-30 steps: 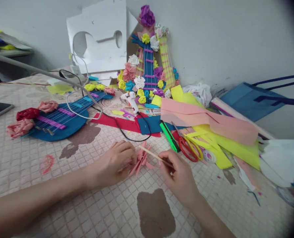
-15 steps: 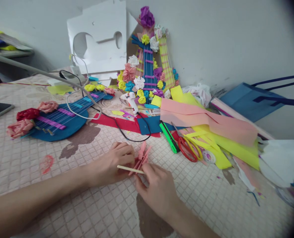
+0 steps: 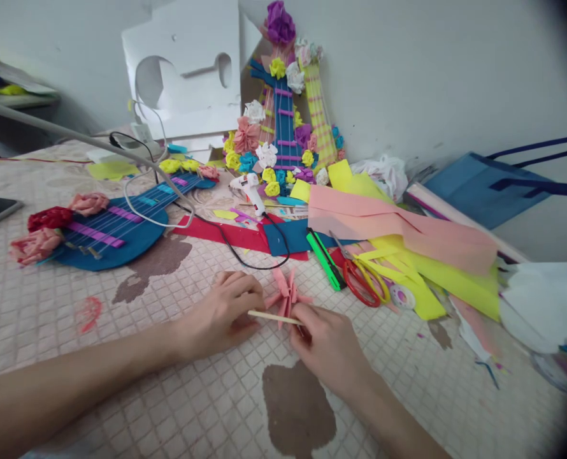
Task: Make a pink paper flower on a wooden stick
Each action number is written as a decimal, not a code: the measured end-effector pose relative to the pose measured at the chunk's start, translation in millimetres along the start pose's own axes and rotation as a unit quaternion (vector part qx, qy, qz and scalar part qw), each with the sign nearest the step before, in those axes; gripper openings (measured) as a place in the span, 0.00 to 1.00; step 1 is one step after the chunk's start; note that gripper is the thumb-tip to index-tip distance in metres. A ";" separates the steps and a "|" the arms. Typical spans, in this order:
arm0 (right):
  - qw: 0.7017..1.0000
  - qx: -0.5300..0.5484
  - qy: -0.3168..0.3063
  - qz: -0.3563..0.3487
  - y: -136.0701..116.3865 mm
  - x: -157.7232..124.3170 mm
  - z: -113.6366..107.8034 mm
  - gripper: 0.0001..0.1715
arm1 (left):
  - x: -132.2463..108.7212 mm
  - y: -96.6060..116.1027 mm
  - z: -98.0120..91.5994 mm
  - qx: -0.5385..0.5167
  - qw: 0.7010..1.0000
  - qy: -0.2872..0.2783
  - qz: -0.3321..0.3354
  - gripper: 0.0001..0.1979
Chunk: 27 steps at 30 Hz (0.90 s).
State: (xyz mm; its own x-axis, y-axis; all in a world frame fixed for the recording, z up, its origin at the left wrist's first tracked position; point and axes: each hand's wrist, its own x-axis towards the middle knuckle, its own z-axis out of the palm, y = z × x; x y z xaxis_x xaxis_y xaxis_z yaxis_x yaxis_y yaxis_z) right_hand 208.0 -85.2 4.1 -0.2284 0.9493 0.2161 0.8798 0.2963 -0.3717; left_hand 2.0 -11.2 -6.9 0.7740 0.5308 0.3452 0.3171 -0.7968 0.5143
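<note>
A pink folded paper piece with several spread petals stands between my two hands, above the tiled tablecloth. My right hand pinches a thin pale stick, which points left across the lower part of the paper piece. On the other side, my left hand has its fingers curled at the left edge of the pink paper; whether its fingertips grip the paper is hard to make out. Past the hands lie a green cutter and red and yellow scissors.
A blue paper guitar with roses lies left. Behind the hands are a white glue gun with a black cable and red paper strips. Pink sheets lie right. Flower-covered guitars lean on the wall.
My right hand has moved right with the stick, away from my left hand. The pink paper piece has shifted right and turned, its petals more spread.
</note>
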 end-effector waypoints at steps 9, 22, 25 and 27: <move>0.987 0.149 -0.051 0.012 -2.1 2.6 -9.0 0.10 | 4.1 -0.9 8.2 -0.077 0.995 0.059 0.007 0.11; 0.996 0.060 -0.056 0.022 13.6 3.8 -9.3 0.07 | -1.1 -9.4 0.2 -0.056 0.998 0.003 -0.017 0.07; 0.997 0.041 -0.060 0.021 15.2 2.9 -8.5 0.07 | -1.9 -10.6 -0.1 -0.051 0.999 -0.006 -0.017 0.07; 0.998 0.021 -0.056 0.017 16.1 1.8 -7.9 0.07 | -2.2 -10.2 0.1 -0.048 0.999 -0.005 -0.019 0.07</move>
State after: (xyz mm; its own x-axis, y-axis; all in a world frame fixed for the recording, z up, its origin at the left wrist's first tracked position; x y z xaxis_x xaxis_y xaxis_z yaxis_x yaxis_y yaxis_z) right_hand 225.1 -79.5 5.7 -0.2455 0.9640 0.1020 0.8698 0.2655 -0.4158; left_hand -2.9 -4.2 -13.0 0.7677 0.5574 0.3163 0.2925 -0.7439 0.6009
